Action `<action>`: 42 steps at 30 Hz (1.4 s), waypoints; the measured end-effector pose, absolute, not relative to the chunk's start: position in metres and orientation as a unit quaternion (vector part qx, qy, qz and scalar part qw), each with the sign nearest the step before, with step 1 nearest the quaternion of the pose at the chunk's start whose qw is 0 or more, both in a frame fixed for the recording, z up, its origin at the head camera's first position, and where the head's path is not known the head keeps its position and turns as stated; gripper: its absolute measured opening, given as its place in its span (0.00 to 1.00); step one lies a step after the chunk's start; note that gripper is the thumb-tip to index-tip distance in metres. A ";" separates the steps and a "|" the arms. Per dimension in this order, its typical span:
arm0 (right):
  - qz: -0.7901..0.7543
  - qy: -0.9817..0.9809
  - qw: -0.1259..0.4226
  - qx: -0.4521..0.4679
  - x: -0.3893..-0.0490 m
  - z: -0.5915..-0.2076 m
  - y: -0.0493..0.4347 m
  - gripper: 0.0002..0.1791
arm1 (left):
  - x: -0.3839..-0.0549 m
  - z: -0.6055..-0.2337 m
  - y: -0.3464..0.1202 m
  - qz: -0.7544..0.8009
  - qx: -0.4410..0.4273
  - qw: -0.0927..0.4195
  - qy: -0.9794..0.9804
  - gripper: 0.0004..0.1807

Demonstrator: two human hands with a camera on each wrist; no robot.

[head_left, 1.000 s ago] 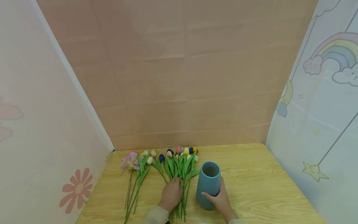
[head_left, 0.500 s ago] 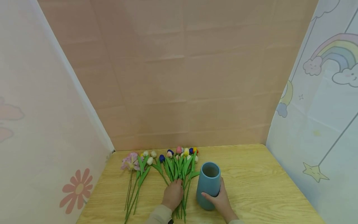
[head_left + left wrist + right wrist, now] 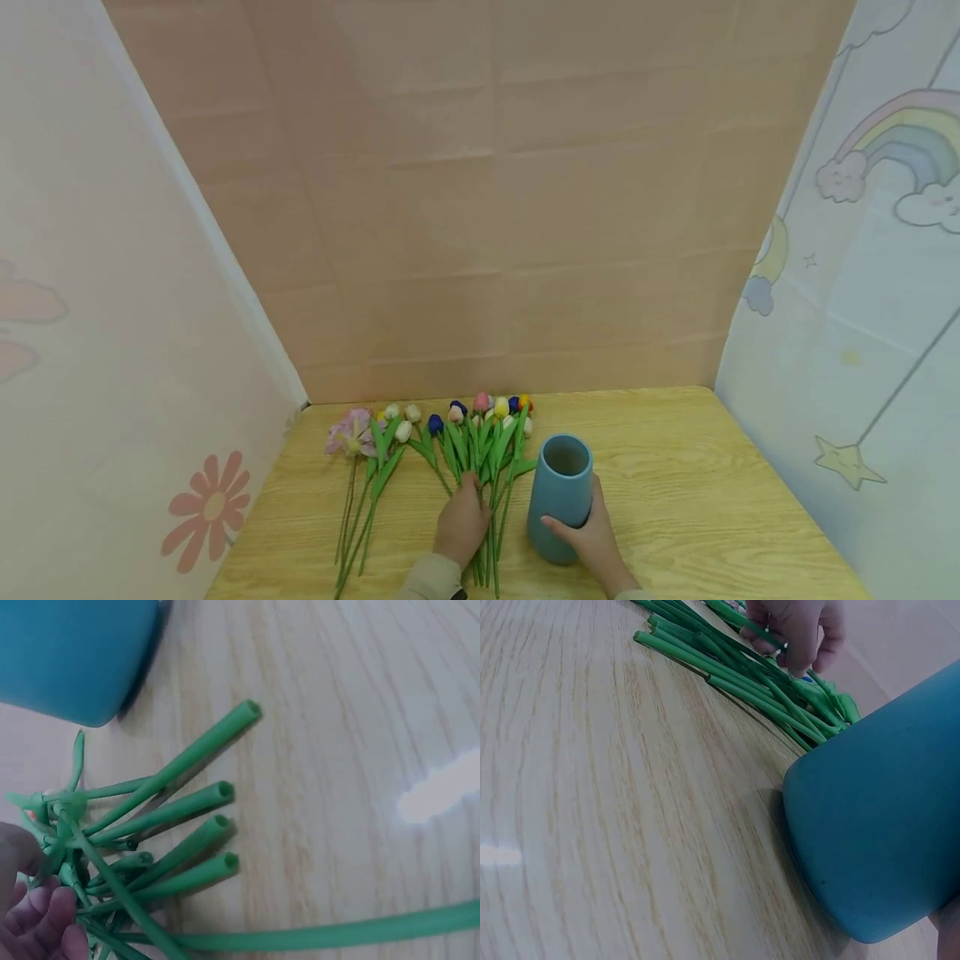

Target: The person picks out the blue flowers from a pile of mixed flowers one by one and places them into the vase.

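Note:
A bunch of tulips (image 3: 498, 446) with pink, yellow, blue and white heads lies on the table, stems towards me. Over their stems is my left hand (image 3: 462, 521); in the right wrist view that left hand (image 3: 802, 630) pinches a green tulip stem between thumb and fingers. Several cut stem ends (image 3: 191, 881) fan out beside the left hand (image 3: 37, 922) in the left wrist view. Just right of the bunch, a blue vase (image 3: 558, 508) stands upright, its mouth facing up with no flowers in it. My right hand (image 3: 596, 542) grips the vase's right side, thumb across its front.
To the left lie a pink-purple ruffled flower (image 3: 352, 433) and white tulips (image 3: 402, 431) on long stems. The wooden table (image 3: 712, 500) extends to the right of the vase. A brown backdrop (image 3: 487, 250) hangs behind, with patterned cloth walls on both sides.
My left hand shifts slightly right over the tulip stems, then its fingertips move a little back left. My right hand and the vase stay in place.

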State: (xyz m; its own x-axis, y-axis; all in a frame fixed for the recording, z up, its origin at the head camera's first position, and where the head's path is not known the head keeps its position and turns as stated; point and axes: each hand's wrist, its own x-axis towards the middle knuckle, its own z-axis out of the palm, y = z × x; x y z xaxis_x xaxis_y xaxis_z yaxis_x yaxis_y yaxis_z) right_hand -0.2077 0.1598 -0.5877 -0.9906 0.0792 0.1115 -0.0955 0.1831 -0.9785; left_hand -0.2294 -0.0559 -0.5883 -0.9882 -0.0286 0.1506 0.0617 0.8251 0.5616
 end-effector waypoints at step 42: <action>0.635 -0.769 0.073 0.013 -0.205 -0.587 0.160 0.52 | -0.228 -0.583 -0.110 -0.382 0.078 0.109 -0.915 0.05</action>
State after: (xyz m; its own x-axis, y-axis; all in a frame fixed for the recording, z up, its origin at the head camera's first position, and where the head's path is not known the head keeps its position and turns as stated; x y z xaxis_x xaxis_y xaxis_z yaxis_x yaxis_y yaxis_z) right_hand -0.2054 0.1599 -0.5869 -0.9889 0.0726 0.1297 -0.1138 0.1921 -0.9747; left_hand -0.2282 -0.1099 -0.5833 -0.9643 -0.2249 0.1396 -0.0590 0.6967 0.7149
